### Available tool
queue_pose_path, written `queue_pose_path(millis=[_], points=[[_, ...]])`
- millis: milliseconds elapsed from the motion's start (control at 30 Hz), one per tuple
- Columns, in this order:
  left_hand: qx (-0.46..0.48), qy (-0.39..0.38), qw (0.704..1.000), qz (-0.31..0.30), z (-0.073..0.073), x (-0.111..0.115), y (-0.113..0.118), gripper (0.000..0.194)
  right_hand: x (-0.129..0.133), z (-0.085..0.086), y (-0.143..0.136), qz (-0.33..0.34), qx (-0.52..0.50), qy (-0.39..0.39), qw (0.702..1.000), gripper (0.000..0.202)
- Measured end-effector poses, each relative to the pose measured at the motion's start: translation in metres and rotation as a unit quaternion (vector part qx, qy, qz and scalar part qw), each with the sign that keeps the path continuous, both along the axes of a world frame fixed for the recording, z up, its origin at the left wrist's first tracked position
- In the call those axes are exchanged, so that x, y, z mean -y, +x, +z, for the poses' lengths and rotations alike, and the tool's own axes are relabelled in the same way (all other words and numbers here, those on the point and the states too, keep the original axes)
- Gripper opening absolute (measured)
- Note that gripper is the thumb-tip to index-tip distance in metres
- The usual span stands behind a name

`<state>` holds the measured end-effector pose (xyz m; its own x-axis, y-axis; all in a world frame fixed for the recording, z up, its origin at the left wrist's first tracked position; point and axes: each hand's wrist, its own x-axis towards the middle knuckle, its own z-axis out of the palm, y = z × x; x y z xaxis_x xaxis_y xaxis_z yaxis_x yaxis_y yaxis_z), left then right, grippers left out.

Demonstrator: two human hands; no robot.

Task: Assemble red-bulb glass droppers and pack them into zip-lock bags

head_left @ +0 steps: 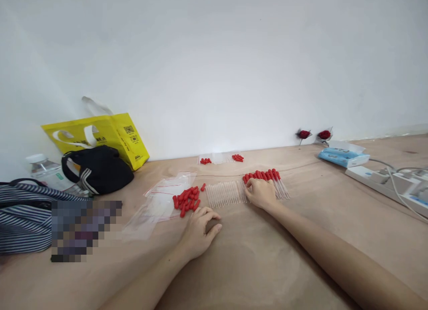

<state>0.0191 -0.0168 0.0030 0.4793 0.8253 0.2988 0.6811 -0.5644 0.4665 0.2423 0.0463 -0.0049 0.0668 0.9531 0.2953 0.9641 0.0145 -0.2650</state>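
My left hand (200, 234) rests on the table with its fingers apart and nothing in it, just in front of a loose pile of red rubber bulbs (186, 198). A row of thin clear tubes (224, 194) lies side by side in the middle. To their right, several clear tubes with red bulbs on their ends, like droppers (279, 183), lie in a slanting row. My right hand (261, 193) is over the place where the bare tubes meet the capped ones, its fingers curled in a pinch. Whatever is between those fingertips is hidden.
Clear zip bags (157, 203) lie under and left of the bulbs. More bagged red bulbs (237, 158) lie by the wall. At left are a yellow bag (133, 142), a black cap (103, 169) and a bottle (45, 169). At right are tissues (344, 157) and a power strip (377, 178).
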Motion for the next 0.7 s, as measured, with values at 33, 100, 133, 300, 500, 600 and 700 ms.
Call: queue_pose_path(millis=[33, 100, 133, 300, 500, 600, 700], points=[[-0.003, -0.002, 1.000, -0.003, 0.000, 0.000, 0.000, 0.012, 0.000, 0.002, -0.003, -0.004, 0.006, -0.014, 1.000, 0.022], [-0.009, -0.005, 1.000, -0.007, 0.000, 0.001, -0.001, 0.013, 0.000, 0.004, -0.008, -0.015, 0.018, -0.043, 0.999, 0.024], [-0.010, -0.006, 1.000, -0.009, 0.000, 0.002, -0.001, 0.013, 0.000, 0.005, -0.011, -0.021, 0.023, -0.054, 0.998, 0.024], [-0.028, 0.031, 0.999, 0.022, -0.002, 0.003, -0.001, 0.013, 0.001, 0.006, -0.017, -0.040, 0.045, -0.055, 0.997, 0.026], [-0.159, 0.143, 0.959, 0.187, 0.020, -0.029, -0.002, 0.017, 0.003, 0.007, -0.015, -0.051, 0.061, -0.072, 0.994, 0.030], [-0.245, 0.136, 0.931, 0.236, 0.030, -0.059, 0.001, 0.024, 0.002, 0.009, -0.015, -0.050, 0.057, -0.093, 0.993, 0.030], [-0.269, 0.115, 0.922, 0.254, 0.029, -0.088, 0.007, 0.028, 0.002, 0.011, -0.015, -0.050, 0.051, -0.103, 0.992, 0.030]])
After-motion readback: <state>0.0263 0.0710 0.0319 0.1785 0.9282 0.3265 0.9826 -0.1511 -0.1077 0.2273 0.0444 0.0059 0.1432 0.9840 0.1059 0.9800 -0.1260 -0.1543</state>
